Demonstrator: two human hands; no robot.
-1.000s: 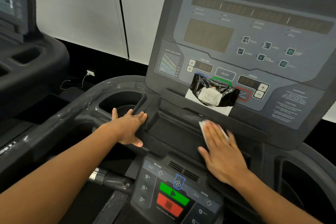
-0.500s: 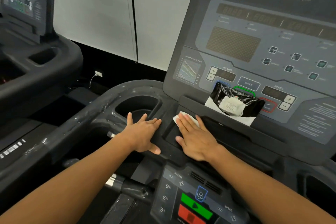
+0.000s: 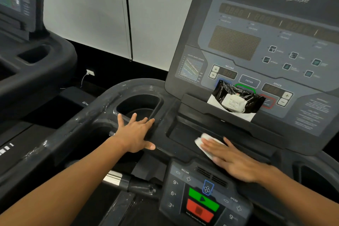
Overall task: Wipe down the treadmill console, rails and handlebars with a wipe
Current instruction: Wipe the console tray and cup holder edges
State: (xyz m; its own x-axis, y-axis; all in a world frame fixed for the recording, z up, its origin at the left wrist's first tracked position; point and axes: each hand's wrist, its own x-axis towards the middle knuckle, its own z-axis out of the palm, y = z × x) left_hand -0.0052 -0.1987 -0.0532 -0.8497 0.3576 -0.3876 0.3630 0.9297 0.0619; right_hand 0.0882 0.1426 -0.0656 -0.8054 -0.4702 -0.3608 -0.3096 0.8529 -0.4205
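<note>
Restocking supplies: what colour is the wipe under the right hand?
White; the wipe shows clearly in the head view, pressed flat under the right hand.

right hand [image 3: 236, 161] flat on wipe [image 3: 205, 143], console tray [image 3: 183, 134] | left hand [image 3: 135, 132] flat beside cup holder [image 3: 139, 104]

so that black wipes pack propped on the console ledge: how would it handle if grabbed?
The wipes pack is probably soft and crinkly: its black film shows wrinkles. The glossy film may be slippery. It leans against the console, so a nudge could likely tip it forward.
</note>
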